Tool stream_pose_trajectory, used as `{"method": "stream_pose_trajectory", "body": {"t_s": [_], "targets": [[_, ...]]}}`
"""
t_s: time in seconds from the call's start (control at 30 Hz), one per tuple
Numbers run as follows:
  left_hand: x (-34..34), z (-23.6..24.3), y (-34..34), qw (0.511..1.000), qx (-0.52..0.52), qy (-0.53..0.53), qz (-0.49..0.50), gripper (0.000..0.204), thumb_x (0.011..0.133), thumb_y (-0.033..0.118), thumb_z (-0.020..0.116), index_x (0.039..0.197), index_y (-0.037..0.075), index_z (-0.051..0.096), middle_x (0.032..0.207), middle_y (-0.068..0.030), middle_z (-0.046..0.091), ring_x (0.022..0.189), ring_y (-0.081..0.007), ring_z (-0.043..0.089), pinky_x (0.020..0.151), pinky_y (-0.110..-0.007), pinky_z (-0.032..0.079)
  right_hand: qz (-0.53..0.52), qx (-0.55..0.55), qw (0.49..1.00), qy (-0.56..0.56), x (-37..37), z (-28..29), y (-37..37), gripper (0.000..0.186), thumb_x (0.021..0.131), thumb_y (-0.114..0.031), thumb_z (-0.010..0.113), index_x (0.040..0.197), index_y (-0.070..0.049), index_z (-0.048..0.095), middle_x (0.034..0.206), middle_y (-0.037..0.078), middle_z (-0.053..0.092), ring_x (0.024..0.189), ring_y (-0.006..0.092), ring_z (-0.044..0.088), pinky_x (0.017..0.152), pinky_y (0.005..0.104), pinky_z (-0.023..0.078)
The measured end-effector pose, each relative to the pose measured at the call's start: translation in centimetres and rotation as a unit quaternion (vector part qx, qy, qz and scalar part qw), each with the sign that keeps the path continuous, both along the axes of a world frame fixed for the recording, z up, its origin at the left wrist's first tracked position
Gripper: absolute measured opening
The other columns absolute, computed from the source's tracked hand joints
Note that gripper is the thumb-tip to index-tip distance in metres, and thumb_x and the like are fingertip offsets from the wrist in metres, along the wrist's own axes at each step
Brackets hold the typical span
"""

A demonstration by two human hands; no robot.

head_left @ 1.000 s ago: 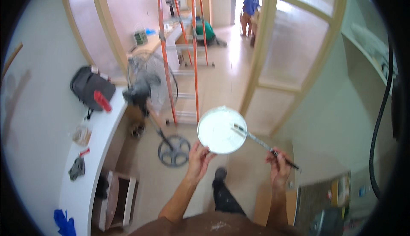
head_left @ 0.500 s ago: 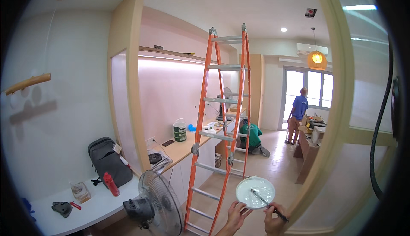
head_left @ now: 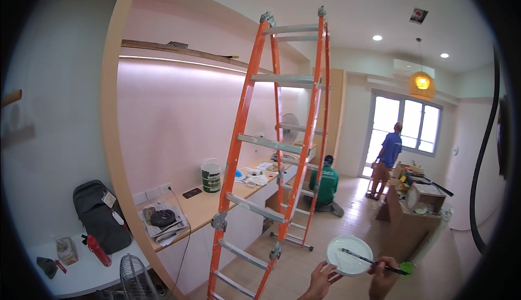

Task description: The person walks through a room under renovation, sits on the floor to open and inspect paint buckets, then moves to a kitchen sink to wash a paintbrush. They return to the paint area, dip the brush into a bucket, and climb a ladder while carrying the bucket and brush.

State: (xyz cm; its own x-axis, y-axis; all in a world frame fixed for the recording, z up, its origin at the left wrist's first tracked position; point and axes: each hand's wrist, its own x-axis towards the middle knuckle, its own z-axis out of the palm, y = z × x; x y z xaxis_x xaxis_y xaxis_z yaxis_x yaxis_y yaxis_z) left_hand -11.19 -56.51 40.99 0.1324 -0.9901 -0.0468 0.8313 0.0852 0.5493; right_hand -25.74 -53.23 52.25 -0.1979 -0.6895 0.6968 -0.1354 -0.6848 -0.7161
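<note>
My left hand grips the near left rim of a shallow white dish, round and spread with wet-looking white paint. My right hand is closed around the dark handle of a paintbrush. The brush's tip rests in or just over the paint inside the dish; which of the two I cannot tell. Both hands are low at the right of centre, in front of the tall orange ladder. A round green object shows just beyond my right hand.
A counter carries newspapers, a phone and a green-and-white bucket. Farther off, one person crouches in green and another stands in blue by a cluttered wooden workbench. A fan stands lower left.
My view has moved forward and turned, past the wooden door frame; the ladder looks larger. The dish and brush have come along in my hands, and the workbench shows more fully.
</note>
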Motion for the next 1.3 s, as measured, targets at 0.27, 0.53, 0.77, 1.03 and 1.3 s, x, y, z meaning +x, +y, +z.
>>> {"method": "stream_pose_trajectory", "body": {"t_s": [0.27,0.53,0.77,1.03,1.3], "targets": [[3.3,-4.7,-13.6,0.994,0.033,-0.026,0.097,0.029,0.093,0.021,0.054,0.120,0.012,0.049,0.104,-0.0067,0.058,0.095,-0.0211,0.060,0.081,-0.042,0.054,0.151,0.068,0.982,-0.096,-0.5,-2.2,-18.4,0.016,0.089,-0.005,0.047,0.083,0.004,0.058,0.068,0.011,0.058,0.056,0.0164,0.056,0.053,0.0276,0.050],[3.8,-1.9,-28.1,0.978,0.047,-0.032,0.200,0.033,0.093,0.022,0.054,0.124,0.011,0.048,0.112,-0.0072,0.058,0.100,-0.0216,0.059,0.084,-0.041,0.052,0.298,0.108,0.945,-0.083,0.1,-3.9,-40.8,0.014,0.088,-0.006,0.049,0.083,0.003,0.057,0.071,0.012,0.058,0.057,0.0174,0.055,0.054,0.0288,0.049],[3.2,2.5,-33.8,0.971,-0.018,-0.063,0.229,0.043,0.092,0.022,0.055,0.132,0.012,0.043,0.120,-0.0064,0.057,0.106,-0.0203,0.058,0.089,-0.040,0.050,0.476,0.118,0.837,-0.245,0.3,-4.6,-50.5,0.016,0.090,-0.013,0.052,0.099,0.000,0.053,0.081,0.012,0.059,0.068,0.0186,0.057,0.056,0.0294,0.048],[2.3,7.2,-33.7,0.939,-0.094,-0.093,0.318,0.046,0.091,0.021,0.056,0.133,0.013,0.040,0.119,-0.0062,0.058,0.107,-0.0199,0.058,0.089,-0.041,0.048,0.578,0.172,0.730,-0.320,4.2,-2.0,-55.6,0.015,0.090,-0.016,0.053,0.098,-0.004,0.056,0.079,0.007,0.060,0.065,0.0164,0.057,0.054,0.0272,0.046],[0.2,8.3,-30.8,0.897,-0.044,-0.116,0.423,0.040,0.087,0.018,0.057,0.125,0.011,0.045,0.112,-0.0088,0.061,0.101,-0.0222,0.061,0.087,-0.041,0.049,0.677,0.252,0.608,-0.329,7.0,-2.4,-55.2,0.014,0.090,-0.017,0.055,0.099,-0.007,0.058,0.088,0.008,0.064,0.073,0.0192,0.061,0.056,0.0278,0.050]]}}
